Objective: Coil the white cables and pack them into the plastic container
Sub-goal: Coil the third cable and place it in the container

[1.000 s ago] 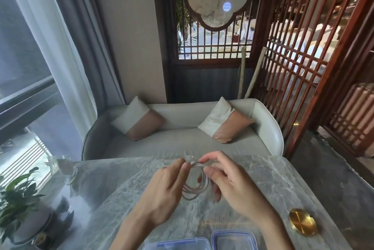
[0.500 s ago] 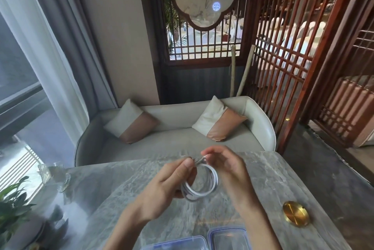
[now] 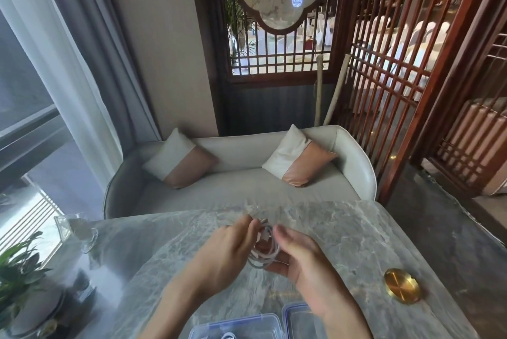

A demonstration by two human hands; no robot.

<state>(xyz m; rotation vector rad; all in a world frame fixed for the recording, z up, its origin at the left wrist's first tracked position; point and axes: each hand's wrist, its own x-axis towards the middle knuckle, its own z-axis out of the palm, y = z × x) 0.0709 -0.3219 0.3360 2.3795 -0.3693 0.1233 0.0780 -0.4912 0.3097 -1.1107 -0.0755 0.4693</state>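
A coiled white cable (image 3: 264,252) hangs between both hands above the marble table (image 3: 343,242). My left hand (image 3: 222,253) pinches the coil's top near the plug end. My right hand (image 3: 299,259) cups the coil from below and the right, fingers curled under the loops. At the bottom edge sits a clear plastic container (image 3: 236,326) with a blue rim; a bit of white cable (image 3: 227,335) shows inside it. Its lid (image 3: 297,319) lies to the right, partly behind my right forearm.
A round brass coaster (image 3: 402,285) lies on the table at right. A glass (image 3: 79,231) stands at the far left edge, with a potted plant (image 3: 19,270) below it. A grey sofa (image 3: 238,174) with two cushions faces the table's far side.
The right hand has dropped from pinching the coil's top to cupping it from underneath. The coil sits lower and more bunched between the hands.
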